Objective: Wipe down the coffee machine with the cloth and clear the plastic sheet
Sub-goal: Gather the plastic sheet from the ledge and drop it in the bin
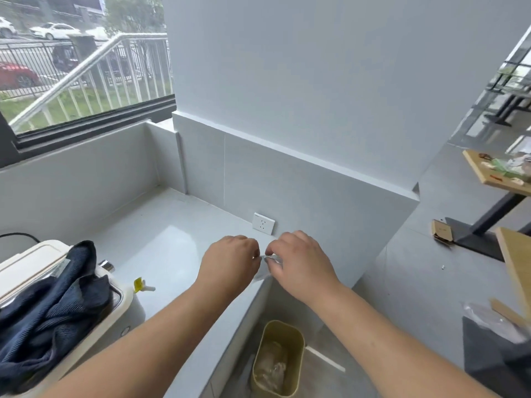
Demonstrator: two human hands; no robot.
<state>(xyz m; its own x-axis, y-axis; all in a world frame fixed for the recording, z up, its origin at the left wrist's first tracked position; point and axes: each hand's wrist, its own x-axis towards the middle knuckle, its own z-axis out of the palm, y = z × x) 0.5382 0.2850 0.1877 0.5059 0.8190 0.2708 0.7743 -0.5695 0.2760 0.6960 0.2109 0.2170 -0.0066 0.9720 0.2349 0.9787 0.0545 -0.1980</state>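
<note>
A cream coffee machine (126, 308) stands at the lower left on the grey counter (161, 242). A dark blue cloth (54, 308) lies bunched on top of it. My left hand (230, 268) and my right hand (298, 265) are close together above the counter's right edge. Both pinch a small clear plastic sheet (265, 264) between their fingertips. The sheet is thin and mostly hidden by my fingers.
A yellow-green bin (280, 337) with crumpled plastic inside stands on the floor below my hands. A wall socket (263, 224) sits just behind them. A yellow-tipped piece (140, 285) lies by the machine. Wooden tables (497, 173) stand at the right.
</note>
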